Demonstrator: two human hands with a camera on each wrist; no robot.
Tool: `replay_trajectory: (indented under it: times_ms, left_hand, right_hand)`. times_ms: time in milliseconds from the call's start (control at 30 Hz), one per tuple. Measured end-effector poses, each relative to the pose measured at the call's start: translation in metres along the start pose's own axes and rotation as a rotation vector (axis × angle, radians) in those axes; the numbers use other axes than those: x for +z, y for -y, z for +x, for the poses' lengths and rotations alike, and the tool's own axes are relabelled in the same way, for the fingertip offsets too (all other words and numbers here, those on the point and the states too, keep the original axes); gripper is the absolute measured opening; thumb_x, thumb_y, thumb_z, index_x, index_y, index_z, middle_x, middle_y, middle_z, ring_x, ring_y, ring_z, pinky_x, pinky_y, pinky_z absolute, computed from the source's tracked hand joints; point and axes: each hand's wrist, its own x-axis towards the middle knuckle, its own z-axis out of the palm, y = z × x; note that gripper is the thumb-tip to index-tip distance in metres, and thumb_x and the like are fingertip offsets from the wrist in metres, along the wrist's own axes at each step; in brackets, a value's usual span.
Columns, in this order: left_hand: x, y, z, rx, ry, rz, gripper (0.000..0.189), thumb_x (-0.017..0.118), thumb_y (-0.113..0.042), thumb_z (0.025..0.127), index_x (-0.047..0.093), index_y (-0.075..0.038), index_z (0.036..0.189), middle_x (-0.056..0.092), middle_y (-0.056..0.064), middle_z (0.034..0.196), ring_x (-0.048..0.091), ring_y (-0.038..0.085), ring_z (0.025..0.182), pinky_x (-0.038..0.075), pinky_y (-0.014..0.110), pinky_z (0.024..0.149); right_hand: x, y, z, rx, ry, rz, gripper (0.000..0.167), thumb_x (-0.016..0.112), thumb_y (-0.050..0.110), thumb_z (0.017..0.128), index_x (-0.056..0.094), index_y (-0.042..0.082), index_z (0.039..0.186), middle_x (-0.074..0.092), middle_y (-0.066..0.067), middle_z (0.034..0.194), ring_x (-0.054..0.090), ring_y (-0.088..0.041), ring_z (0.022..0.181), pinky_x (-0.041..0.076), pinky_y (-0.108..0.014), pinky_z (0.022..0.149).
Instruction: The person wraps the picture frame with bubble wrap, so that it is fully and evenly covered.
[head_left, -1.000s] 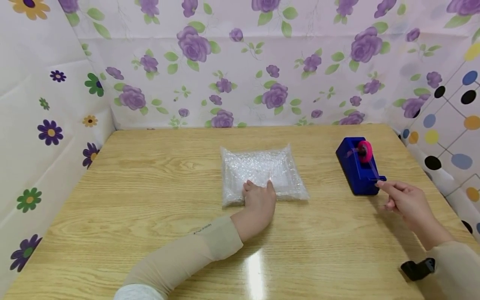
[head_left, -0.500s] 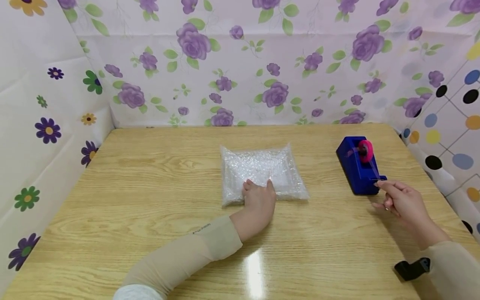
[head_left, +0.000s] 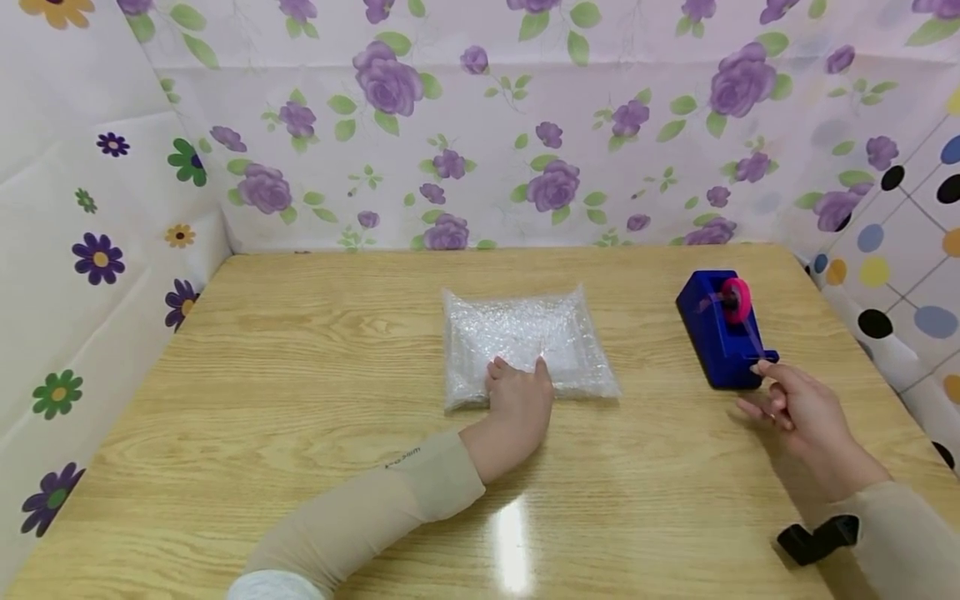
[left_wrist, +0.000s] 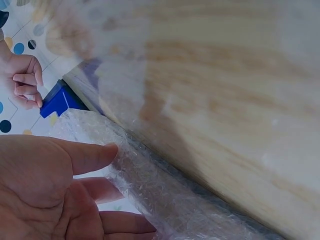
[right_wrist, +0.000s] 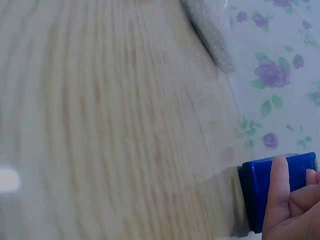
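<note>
A flat package in clear bubble wrap lies mid-table. My left hand rests on its near edge; the left wrist view shows the thumb stretched along the wrap. At the right stands a blue tape dispenser carrying a roll of clear tape on a pink core. A strip of tape runs from the roll to the cutter at the front. There my right hand pinches the tape's end between thumb and forefinger, its other fingers loosely spread below. In the right wrist view one finger overlaps the dispenser's side.
The wood-grain table meets a flowered cloth at the back. More patterned cloth hangs at left and right, the dotted one close beside the dispenser. A black device sits at my right wrist.
My right hand has shifted slightly left and its lower fingers have spread out, while the pinch stays at the cutter. The left hand and the package stay in place.
</note>
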Motion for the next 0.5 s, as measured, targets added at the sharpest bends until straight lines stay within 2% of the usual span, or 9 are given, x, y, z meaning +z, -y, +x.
replay_trajectory:
  times_ms: [300, 500]
  left_hand:
    - [0.002, -0.001, 0.000, 0.010, 0.003, 0.000, 0.042, 0.033, -0.021, 0.103, 0.043, -0.025, 0.144, 0.056, 0.031, 0.124, 0.060, 0.039, 0.112, 0.054, 0.041, 0.089]
    - [0.001, 0.000, 0.000, -0.008, -0.004, -0.003, 0.042, 0.033, -0.021, 0.103, 0.043, -0.025, 0.144, 0.057, 0.031, 0.124, 0.060, 0.039, 0.112, 0.054, 0.042, 0.089]
  right_hand:
    - [0.006, -0.009, 0.003, -0.041, 0.032, 0.139, 0.032, 0.043, 0.008, 0.100, 0.067, 0.006, 0.079, 0.049, -0.003, 0.042, 0.038, -0.016, 0.033, 0.059, -0.036, 0.069]
    - [0.009, -0.014, 0.008, -0.089, 0.065, 0.237, 0.034, 0.035, 0.005, 0.101, 0.062, 0.003, 0.080, 0.048, -0.005, 0.043, 0.028, -0.019, 0.037, 0.059, -0.039, 0.071]
